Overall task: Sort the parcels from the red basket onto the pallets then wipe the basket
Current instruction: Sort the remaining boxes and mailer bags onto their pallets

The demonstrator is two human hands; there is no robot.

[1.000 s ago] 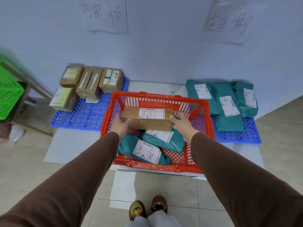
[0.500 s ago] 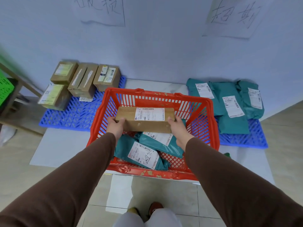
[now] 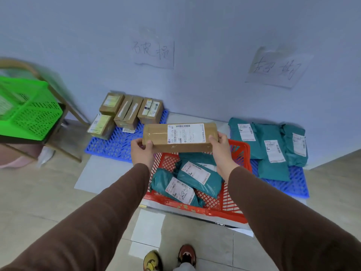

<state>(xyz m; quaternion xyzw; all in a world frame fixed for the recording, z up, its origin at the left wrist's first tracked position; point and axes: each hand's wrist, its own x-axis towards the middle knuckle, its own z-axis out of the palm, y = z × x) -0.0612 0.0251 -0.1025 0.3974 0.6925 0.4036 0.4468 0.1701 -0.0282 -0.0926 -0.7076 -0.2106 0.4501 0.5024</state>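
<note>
A long brown cardboard parcel with a white label is held level above the far rim of the red basket. My left hand grips its left end and my right hand grips its right end. Inside the basket lie teal bag parcels with white labels. The left blue pallet carries several brown boxes. The right blue pallet carries three teal bags.
A green basket sits on a wooden stand at the far left. Two handwritten paper signs hang on the wall above the pallets. My shoes stand on the tiled floor just before the basket.
Both hands have lifted the brown parcel up out of the basket and carried it higher, toward the far rim. My view has swung to the left, bringing the green basket into sight.
</note>
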